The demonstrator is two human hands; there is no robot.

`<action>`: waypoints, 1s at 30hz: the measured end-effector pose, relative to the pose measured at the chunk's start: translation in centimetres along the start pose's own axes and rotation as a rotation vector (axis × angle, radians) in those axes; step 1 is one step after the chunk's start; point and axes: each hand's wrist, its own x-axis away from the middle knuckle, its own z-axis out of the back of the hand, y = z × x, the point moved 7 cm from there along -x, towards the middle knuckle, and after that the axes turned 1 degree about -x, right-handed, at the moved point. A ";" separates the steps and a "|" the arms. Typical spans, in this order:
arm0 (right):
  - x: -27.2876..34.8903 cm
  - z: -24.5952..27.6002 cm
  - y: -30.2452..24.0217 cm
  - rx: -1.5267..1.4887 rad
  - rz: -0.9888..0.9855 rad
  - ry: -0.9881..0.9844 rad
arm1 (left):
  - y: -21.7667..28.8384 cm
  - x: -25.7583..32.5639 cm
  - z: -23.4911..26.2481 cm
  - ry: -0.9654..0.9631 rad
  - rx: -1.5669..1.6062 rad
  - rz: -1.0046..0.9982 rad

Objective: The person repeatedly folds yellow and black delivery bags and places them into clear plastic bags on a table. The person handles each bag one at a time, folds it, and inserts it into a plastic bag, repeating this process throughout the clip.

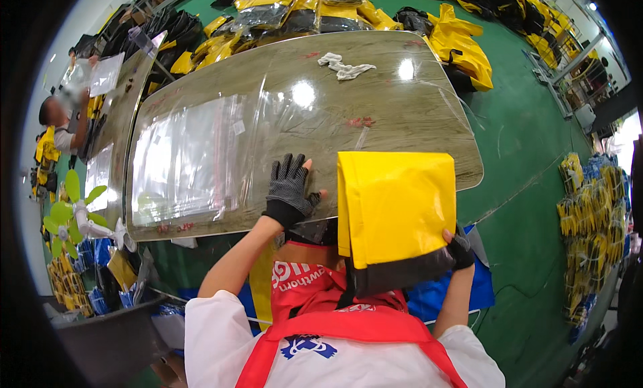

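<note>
Right hand (460, 249) has its grip pinched on the folded yellow-and-black piece (398, 204), out across the worktop's (415, 113) near edge. Left hand (289, 190) is empty, fingers spread, by that edge. I'd pinch every layer together, snug and level, so nothing slides.

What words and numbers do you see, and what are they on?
I won't copy words out, but here's where printing shows:
Red cloth apron: big white letters.
White cloth shirt: blue printed design, no readable words.
Brown wood-patterned table: red marks, too blurred to read.
Folded yellow-and-black sheet: no writing visible.
</note>
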 end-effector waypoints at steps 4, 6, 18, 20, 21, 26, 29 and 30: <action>-3.6 -3.4 -3.2 0.078 -0.048 -0.095 | 0.2 1.5 -0.9 0.066 -0.103 -0.042; -4.1 -3.6 -3.8 0.051 -0.096 -0.103 | -0.6 1.5 -1.5 0.092 -0.102 -0.054; -3.4 -2.9 -4.7 0.072 -0.138 -0.103 | -0.2 1.1 0.0 0.098 -0.017 -0.107; -3.4 -2.9 -4.6 0.074 -0.132 -0.104 | 0.1 1.1 0.4 0.100 -0.003 -0.085; -3.4 -2.8 -4.5 0.075 -0.129 -0.104 | 0.0 1.0 0.4 0.101 0.004 -0.074; -3.2 -3.4 -4.4 0.045 -0.157 -0.123 | -2.1 1.4 -2.3 -0.070 0.309 0.179; -3.2 -2.8 -3.8 0.038 -0.192 -0.096 | -1.2 1.3 -0.5 0.083 0.209 0.044; -3.1 -2.5 -3.6 0.040 -0.207 -0.078 | -0.9 1.2 -0.4 0.094 0.164 0.020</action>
